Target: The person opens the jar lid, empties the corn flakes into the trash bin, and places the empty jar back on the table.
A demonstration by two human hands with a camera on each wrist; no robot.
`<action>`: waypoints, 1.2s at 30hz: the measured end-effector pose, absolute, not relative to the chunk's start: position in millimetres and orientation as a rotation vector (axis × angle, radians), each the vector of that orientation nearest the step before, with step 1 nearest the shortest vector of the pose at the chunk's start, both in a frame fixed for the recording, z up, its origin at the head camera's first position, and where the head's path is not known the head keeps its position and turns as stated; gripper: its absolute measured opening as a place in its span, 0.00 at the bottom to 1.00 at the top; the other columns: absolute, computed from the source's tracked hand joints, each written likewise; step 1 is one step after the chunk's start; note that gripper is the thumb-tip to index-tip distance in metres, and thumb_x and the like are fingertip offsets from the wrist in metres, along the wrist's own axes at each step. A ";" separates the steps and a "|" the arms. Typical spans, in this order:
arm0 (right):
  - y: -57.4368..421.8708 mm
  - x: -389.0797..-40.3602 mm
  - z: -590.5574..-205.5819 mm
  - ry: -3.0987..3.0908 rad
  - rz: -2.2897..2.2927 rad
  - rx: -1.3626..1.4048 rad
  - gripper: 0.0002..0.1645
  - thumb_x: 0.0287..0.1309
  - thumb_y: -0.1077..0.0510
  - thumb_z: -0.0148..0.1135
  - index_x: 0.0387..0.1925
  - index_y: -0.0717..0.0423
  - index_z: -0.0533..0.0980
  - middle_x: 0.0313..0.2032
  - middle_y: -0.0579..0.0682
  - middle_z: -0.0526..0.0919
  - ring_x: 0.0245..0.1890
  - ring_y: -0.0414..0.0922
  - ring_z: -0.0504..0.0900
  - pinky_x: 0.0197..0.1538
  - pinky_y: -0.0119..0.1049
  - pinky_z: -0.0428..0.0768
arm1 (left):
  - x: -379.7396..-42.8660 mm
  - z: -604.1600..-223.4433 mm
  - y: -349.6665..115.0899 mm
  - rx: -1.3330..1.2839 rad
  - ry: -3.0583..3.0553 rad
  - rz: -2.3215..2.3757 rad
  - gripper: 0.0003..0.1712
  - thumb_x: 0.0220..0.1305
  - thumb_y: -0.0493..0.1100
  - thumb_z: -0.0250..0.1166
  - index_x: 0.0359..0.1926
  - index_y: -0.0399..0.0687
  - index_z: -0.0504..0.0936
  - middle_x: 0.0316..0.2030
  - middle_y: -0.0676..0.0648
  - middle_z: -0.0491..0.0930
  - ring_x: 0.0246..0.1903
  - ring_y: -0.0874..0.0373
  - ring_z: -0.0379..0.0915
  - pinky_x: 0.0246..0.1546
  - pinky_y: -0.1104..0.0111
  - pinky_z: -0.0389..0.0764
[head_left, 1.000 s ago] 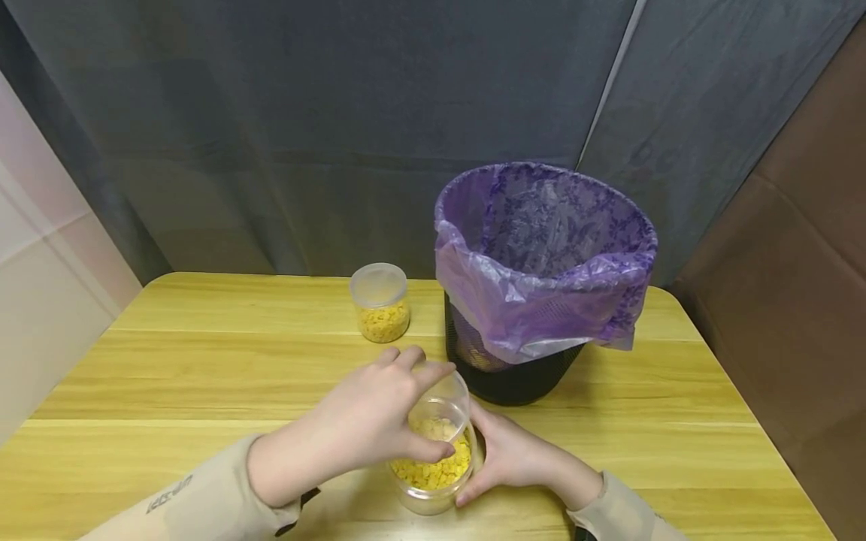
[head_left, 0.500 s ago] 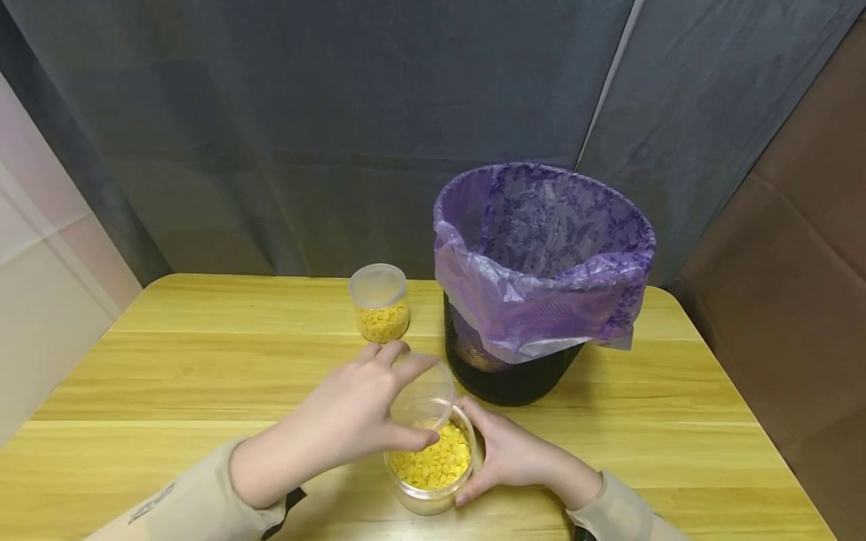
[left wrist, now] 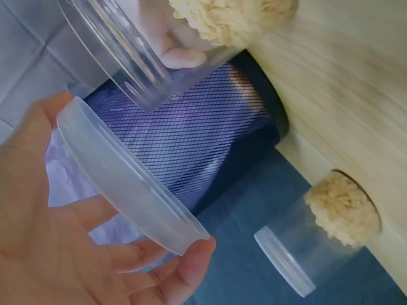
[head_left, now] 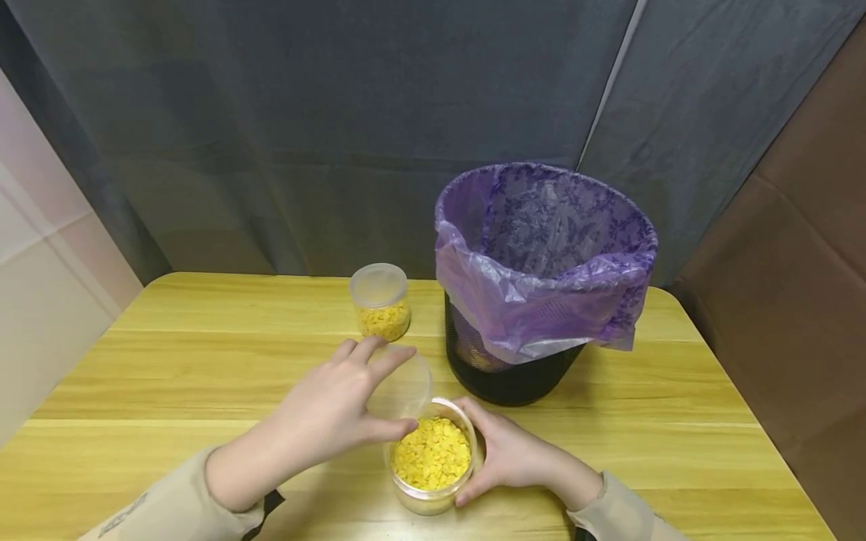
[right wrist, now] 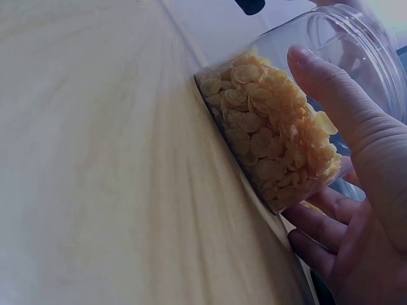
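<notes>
A clear lid is gripped by its edge in the left hand, with the thumb set against one side, the fingers spread along the other and the palm left clear of it. The lid is held tilted, just beyond the left part of the near jar's rim in the head view, and is seen apart from that jar in the left wrist view. The near jar is stood upright on the wooden table, its mouth uncovered, and is partly filled with yellow flakes. Its wall is clasped from the side by the right hand, the thumb and fingers being parted widely around it.

Farther back, a second jar is placed upright on the table; it is capped, and its lower part is filled with similar flakes. To the right of that jar, a black mesh bin is stood on the table, lined with a purple bag by which its rim is covered. Both forearms are covered by beige sleeves, and the background is closed off by a dark grey curtain
</notes>
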State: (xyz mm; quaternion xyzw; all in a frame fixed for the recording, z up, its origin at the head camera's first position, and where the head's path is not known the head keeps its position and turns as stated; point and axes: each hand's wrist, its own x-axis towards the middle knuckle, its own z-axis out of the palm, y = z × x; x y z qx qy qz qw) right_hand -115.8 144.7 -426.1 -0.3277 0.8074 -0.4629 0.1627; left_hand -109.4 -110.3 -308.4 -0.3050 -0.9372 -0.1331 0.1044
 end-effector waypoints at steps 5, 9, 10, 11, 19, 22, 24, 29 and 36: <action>144.3 -115.8 -425.0 2.289 -1.323 -0.894 0.62 0.23 0.45 0.84 0.64 0.37 0.60 0.58 0.37 0.71 0.59 0.40 0.69 0.64 0.42 0.63 | -109.9 -310.5 -115.2 -0.877 -2.770 -0.382 0.45 0.45 0.67 0.70 0.62 0.51 0.74 0.53 0.39 0.73 0.47 0.42 0.72 0.31 0.50 0.80; 144.2 -116.4 -424.7 2.290 -1.324 -0.892 0.62 0.23 0.45 0.85 0.64 0.38 0.60 0.59 0.36 0.70 0.60 0.40 0.68 0.64 0.42 0.62 | -110.7 -311.8 -119.3 -0.851 -2.776 -0.376 0.45 0.46 0.66 0.70 0.63 0.51 0.73 0.53 0.39 0.73 0.47 0.41 0.72 0.30 0.49 0.79; 144.2 -116.4 -424.7 2.288 -1.325 -0.893 0.62 0.23 0.45 0.85 0.64 0.38 0.60 0.59 0.36 0.70 0.60 0.40 0.68 0.64 0.42 0.62 | -110.9 -312.0 -120.4 -0.845 -2.777 -0.374 0.45 0.46 0.66 0.70 0.63 0.52 0.73 0.53 0.39 0.73 0.47 0.41 0.72 0.30 0.50 0.79; 144.3 -116.4 -424.9 2.288 -1.326 -0.894 0.62 0.23 0.45 0.85 0.64 0.38 0.60 0.59 0.36 0.70 0.60 0.40 0.68 0.64 0.43 0.62 | -111.3 -312.4 -121.4 -0.838 -2.779 -0.373 0.45 0.46 0.66 0.70 0.63 0.51 0.73 0.52 0.38 0.73 0.47 0.41 0.72 0.29 0.50 0.79; 144.2 -116.1 -425.3 2.296 -1.327 -0.890 0.62 0.22 0.45 0.85 0.63 0.37 0.61 0.59 0.36 0.70 0.60 0.40 0.68 0.64 0.43 0.61 | -113.8 -315.3 -130.5 -0.777 -2.816 -0.359 0.44 0.48 0.65 0.69 0.64 0.52 0.71 0.54 0.35 0.71 0.50 0.38 0.70 0.24 0.50 0.79; 144.3 -116.0 -425.1 2.300 -1.324 -0.886 0.62 0.22 0.45 0.85 0.63 0.37 0.61 0.59 0.36 0.70 0.61 0.40 0.68 0.65 0.43 0.61 | -115.4 -317.2 -133.3 -0.764 -2.823 -0.354 0.44 0.49 0.65 0.69 0.65 0.52 0.70 0.54 0.35 0.71 0.50 0.38 0.69 0.24 0.49 0.79; 144.4 -115.9 -425.1 2.299 -1.323 -0.884 0.62 0.22 0.45 0.85 0.63 0.37 0.61 0.59 0.36 0.70 0.61 0.40 0.68 0.65 0.43 0.61 | -116.6 -318.6 -135.0 -0.761 -2.824 -0.348 0.45 0.49 0.65 0.69 0.65 0.51 0.70 0.55 0.34 0.71 0.50 0.37 0.69 0.25 0.49 0.79; 144.8 -115.6 -425.6 2.303 -1.320 -0.894 0.61 0.22 0.45 0.85 0.63 0.37 0.61 0.58 0.37 0.71 0.60 0.41 0.68 0.64 0.43 0.61 | -119.4 -322.2 -138.2 -0.753 -2.841 -0.344 0.46 0.49 0.64 0.70 0.66 0.50 0.70 0.55 0.33 0.70 0.50 0.36 0.69 0.27 0.47 0.79; 144.1 -115.7 -424.9 2.298 -1.320 -0.885 0.62 0.22 0.45 0.85 0.63 0.37 0.61 0.59 0.36 0.70 0.60 0.40 0.68 0.65 0.43 0.60 | -122.2 -324.8 -141.8 -0.733 -2.894 -0.377 0.46 0.49 0.62 0.70 0.67 0.49 0.68 0.58 0.31 0.68 0.52 0.33 0.67 0.30 0.43 0.78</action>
